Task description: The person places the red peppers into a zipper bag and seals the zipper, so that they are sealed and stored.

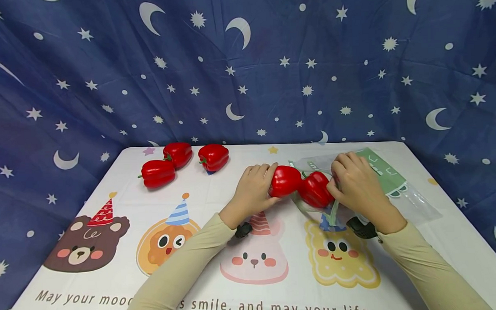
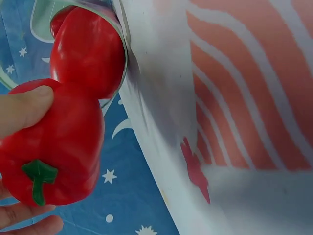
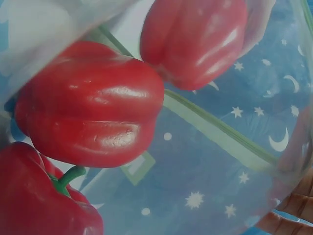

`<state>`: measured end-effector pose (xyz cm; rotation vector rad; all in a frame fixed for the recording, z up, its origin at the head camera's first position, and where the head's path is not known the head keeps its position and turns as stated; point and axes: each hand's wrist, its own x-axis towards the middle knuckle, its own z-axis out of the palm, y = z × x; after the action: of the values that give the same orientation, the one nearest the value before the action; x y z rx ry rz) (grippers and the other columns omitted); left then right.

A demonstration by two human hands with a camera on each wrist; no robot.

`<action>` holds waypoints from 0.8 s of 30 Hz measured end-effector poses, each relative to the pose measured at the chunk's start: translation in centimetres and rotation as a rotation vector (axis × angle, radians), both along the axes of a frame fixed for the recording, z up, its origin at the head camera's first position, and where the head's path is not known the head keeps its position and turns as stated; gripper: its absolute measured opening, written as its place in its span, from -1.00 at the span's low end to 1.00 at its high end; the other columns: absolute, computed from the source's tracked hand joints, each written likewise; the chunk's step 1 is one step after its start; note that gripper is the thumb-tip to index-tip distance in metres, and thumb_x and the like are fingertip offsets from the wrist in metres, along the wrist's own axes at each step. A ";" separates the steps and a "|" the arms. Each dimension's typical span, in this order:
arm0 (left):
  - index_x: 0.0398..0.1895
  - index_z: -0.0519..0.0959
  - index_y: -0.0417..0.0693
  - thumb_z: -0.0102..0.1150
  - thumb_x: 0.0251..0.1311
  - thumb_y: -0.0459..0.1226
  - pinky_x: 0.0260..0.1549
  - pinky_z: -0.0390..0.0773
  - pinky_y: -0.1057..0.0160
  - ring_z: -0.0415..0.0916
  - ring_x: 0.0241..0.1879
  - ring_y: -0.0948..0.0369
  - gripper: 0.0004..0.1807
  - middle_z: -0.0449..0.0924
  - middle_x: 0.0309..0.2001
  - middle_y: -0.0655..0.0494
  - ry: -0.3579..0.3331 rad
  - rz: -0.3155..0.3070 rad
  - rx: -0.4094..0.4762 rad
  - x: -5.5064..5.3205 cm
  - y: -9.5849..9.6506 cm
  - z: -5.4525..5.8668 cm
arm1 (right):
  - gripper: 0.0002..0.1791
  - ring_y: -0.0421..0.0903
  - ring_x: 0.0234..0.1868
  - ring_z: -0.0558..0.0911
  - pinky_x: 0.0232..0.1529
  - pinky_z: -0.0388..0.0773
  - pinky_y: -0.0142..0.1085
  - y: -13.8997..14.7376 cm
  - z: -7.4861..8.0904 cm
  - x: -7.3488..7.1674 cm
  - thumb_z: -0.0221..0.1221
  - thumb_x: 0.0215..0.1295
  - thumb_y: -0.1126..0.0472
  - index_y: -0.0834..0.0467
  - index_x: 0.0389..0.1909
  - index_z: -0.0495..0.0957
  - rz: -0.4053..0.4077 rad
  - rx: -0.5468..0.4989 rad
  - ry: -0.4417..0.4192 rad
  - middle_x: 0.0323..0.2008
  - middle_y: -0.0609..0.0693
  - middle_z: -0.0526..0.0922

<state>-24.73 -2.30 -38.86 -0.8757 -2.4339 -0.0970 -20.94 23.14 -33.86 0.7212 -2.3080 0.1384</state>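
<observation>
My left hand (image 1: 252,187) grips a red bell pepper (image 1: 285,181), its thumb across the side and the green stem towards the wrist in the left wrist view. That pepper is at the mouth of a clear zip bag (image 1: 385,168) with a green print. My right hand (image 1: 355,183) holds the bag by its rim, which stands open towards the left. Another bell pepper (image 1: 316,189) lies just inside the mouth, against the held one. Through the plastic, the right wrist view shows one pepper (image 3: 93,105) and a further stemmed pepper (image 3: 44,196) below it.
Three more red bell peppers, one of them nearest the middle (image 1: 213,157), lie at the table's back left. A white cloth (image 1: 211,265) with printed cartoon figures covers the table. Behind hangs a dark blue curtain (image 1: 269,49) with stars and moons.
</observation>
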 end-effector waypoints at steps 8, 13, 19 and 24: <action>0.21 0.38 -0.14 0.26 -0.09 0.20 0.05 0.45 0.18 0.51 -0.04 0.14 -0.14 0.56 -0.05 0.05 0.004 -0.021 -0.021 0.1 1.0 -0.2 | -0.92 0.14 -0.36 0.41 -0.36 0.32 -0.09 -0.2 0.2 0.0 -0.03 -0.12 0.30 0.25 -0.66 0.33 0.014 0.010 0.015 -0.53 0.14 0.42; 0.22 0.37 -0.14 0.27 -0.09 0.20 0.06 0.44 0.19 0.50 -0.04 0.15 -0.13 0.55 -0.03 0.07 -0.011 -0.027 -0.036 0.1 1.8 -0.1 | -0.92 0.13 -0.35 0.41 -0.35 0.33 -0.09 -0.3 0.2 0.1 -0.02 -0.12 0.31 0.24 -0.67 0.32 0.016 0.009 0.010 -0.52 0.14 0.42; 0.21 0.36 -0.16 0.31 -0.13 0.19 0.06 0.43 0.21 0.50 -0.04 0.16 -0.11 0.56 -0.02 0.09 -0.028 -0.034 -0.043 0.1 2.8 -0.1 | -0.93 0.11 -0.35 0.41 -0.34 0.33 -0.08 -0.4 0.2 0.1 -0.03 -0.09 0.32 0.26 -0.64 0.35 0.030 0.000 0.008 -0.51 0.12 0.42; 0.23 0.34 -0.13 0.33 -0.15 0.19 0.07 0.41 0.22 0.47 -0.02 0.17 -0.09 0.54 0.01 0.11 -0.047 -0.036 -0.049 0.1 3.5 -0.3 | -0.93 0.11 -0.34 0.40 -0.33 0.33 -0.07 -0.5 0.3 0.2 -0.01 -0.09 0.32 0.26 -0.63 0.35 0.035 -0.006 0.000 -0.51 0.12 0.41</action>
<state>-24.64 1.24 -39.15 -0.9496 -2.4739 -0.0719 -20.78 22.68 -33.60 0.7593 -2.2950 0.1615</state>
